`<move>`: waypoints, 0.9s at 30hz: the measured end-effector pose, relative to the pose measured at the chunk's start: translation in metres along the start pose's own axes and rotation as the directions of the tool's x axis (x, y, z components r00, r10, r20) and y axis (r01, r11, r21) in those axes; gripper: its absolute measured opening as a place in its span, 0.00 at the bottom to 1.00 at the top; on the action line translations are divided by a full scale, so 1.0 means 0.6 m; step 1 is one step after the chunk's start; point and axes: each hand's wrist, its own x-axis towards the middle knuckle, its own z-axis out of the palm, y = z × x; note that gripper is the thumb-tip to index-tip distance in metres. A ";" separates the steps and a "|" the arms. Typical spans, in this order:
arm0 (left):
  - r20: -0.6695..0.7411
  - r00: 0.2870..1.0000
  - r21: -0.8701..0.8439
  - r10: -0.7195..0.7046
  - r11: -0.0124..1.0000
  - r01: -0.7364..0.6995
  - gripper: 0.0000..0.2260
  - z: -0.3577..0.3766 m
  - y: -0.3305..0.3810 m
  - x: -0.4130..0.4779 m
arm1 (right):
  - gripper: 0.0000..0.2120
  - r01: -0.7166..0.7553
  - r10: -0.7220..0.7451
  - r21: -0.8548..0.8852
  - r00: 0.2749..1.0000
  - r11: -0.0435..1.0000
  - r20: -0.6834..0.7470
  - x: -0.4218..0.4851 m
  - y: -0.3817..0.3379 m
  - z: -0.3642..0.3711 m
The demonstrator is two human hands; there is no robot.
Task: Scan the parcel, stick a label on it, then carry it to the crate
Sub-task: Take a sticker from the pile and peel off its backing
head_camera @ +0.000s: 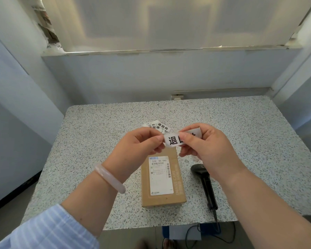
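A small brown cardboard parcel (162, 178) lies flat on the speckled table (90, 133), with a white shipping slip and barcodes on its top. Both hands are raised above its far end. They hold one white label (172, 140) printed with large black characters. My left hand (138, 146) pinches the label's left edge. My right hand (205, 146) grips its middle, with fingers covering part of the print. A black handheld scanner (204, 178) lies on the table to the right of the parcel, partly hidden under my right forearm.
Several more white labels (157, 126) lie in a loose pile further back on the table. A wall and a frosted window close off the far side. The scanner's cable (217, 229) hangs over the table's near edge. No crate is in view.
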 end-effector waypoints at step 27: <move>-0.142 0.989 0.028 0.037 0.999 -0.034 0.02 0.007 0.003 0.006 | 0.07 0.431 -0.536 -0.677 0.842 0.596 0.065 -0.005 0.000 0.014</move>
